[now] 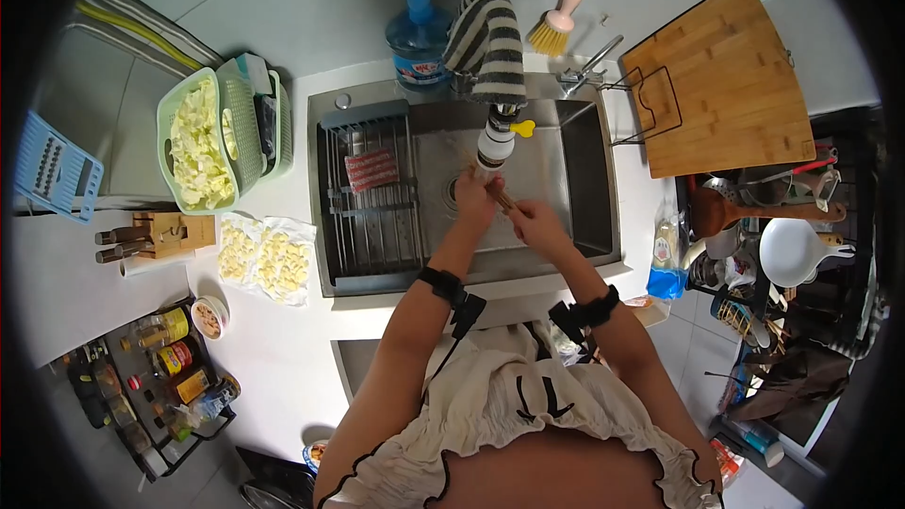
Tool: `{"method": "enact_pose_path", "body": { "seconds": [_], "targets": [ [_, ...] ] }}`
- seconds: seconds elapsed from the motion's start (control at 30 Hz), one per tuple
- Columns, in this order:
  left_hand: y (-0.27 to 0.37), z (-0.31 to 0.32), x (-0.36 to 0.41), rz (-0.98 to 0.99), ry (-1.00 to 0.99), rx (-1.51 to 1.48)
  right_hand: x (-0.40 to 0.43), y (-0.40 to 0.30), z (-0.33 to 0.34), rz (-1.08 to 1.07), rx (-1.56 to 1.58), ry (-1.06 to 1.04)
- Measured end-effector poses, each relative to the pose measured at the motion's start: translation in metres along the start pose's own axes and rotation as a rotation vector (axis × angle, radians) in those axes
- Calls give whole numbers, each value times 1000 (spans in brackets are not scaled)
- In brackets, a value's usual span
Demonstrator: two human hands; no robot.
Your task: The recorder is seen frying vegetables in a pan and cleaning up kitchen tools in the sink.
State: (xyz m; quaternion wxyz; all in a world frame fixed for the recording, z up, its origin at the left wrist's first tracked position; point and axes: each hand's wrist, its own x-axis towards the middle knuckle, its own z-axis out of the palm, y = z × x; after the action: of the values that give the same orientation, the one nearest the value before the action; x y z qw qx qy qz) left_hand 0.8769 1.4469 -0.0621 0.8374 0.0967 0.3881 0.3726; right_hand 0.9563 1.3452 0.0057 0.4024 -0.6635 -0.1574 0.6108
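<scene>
Over the steel sink (488, 258), both of my hands hold a bundle of thin brown sticks (503, 198), which look like wooden chopsticks. My left hand (474, 201) grips them at the upper left end, just beneath the white faucet nozzle (495, 147). Lower right along the same sticks, my right hand (541, 226) has its fingers closed around them. A yellow lever (523, 129) sticks out from the nozzle. Part of the drain (450, 191) shows behind my left hand. Whether water is running is hard to tell.
A metal drying rack (368, 240) spans the sink's left side, bearing a red-and-white striped cloth (372, 170). Left stand a green basket (240, 155) of pale leaves and garlic-like pieces (283, 261) on paper. A wooden cutting board (721, 85) leans at right.
</scene>
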Motion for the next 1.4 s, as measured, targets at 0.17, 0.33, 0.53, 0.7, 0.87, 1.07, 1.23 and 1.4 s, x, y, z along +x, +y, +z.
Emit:
{"method": "enact_pose_path", "body": {
  "seconds": [0.17,0.33,0.53,0.7,0.87,1.07,1.23,1.4],
  "targets": [
    [3,5,-3,-86,-10,-165,-55,-7,13,-652,-1088,457],
    [9,2,2,-175,82,-252,-80,-8,15,-654,-1042,387],
    [16,4,-4,-173,10,-384,-62,-2,25,-24,-146,42],
    [21,-14,8,198,-80,242,-7,-19,39,186,84,-96],
    [67,-26,-10,154,-82,417,63,-15,35,25,3,-155],
    [106,-43,-23,323,-97,53,117,-8,46,19,592,-148],
    [89,-63,-3,346,-42,-129,93,-17,65,-27,304,-46],
    [24,-41,6,-32,-195,-131,33,-33,30,-151,-486,-136]
  ]
}}
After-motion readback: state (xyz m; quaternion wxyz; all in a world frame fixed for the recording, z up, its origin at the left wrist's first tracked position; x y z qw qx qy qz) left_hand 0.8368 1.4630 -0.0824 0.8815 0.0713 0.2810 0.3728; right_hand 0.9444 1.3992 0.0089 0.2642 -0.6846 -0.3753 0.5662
